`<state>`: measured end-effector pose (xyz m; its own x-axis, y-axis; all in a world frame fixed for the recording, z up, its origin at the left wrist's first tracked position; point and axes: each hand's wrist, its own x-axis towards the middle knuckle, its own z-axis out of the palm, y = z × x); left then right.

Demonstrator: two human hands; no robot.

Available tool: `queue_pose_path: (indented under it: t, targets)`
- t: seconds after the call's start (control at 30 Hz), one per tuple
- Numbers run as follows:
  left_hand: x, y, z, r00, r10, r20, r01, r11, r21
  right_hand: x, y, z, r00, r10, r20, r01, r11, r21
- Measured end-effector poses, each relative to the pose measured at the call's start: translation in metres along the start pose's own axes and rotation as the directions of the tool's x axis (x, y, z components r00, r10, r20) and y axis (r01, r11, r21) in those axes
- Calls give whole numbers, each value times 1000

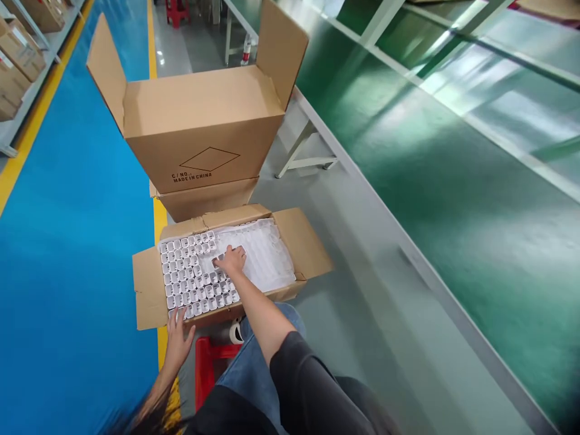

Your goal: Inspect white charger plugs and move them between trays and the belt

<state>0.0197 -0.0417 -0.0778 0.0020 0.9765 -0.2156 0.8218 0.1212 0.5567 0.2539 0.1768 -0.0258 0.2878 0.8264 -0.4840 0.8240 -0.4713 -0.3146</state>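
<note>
A low open carton (299, 284) on the floor holds rows of small white square-mouthed pieces (181, 275) on its left side. A sheet of translucent plastic packing (267, 257) covers the right side. My right hand (233, 261) reaches into the middle of the carton, its thumb and fingers closed around a few of the white pieces; the palm side is hidden. At the carton's near left corner, my left hand (178, 341) has its fingers spread, fingertips against the front row and edge. Whether it presses on a piece cannot be made out.
Behind stands a tall open carton (203, 145) with flaps raised. A red stool (206, 362) is by my legs. To the right runs a long green-topped table (408, 199). Shelving with boxes (18, 60) lines the far left, past the blue floor (77, 260).
</note>
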Motion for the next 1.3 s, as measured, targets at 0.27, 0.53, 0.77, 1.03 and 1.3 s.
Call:
queue_pose_path:
  t: [0.27,0.53,0.77,1.03,1.3]
  targets:
    - [48,2,-23,1000,0,24,0,1000,8,-1,-24,49,988,53,145,-38,994,-106]
    - [181,75,4,943,265,200,-278,960,41,15,9,22,965,-33,261,26,999,30]
    - [217,117,31,883,258,392,-350,918,185,9,43,-8,988,-100,114,58,945,322]
    - [225,144,38,869,87,487,-289,888,358,-70,152,-44,972,46,-229,125,728,674]
    - [233,193,24,825,167,540,-411,833,370,-225,263,-72,849,301,-434,176,613,770]
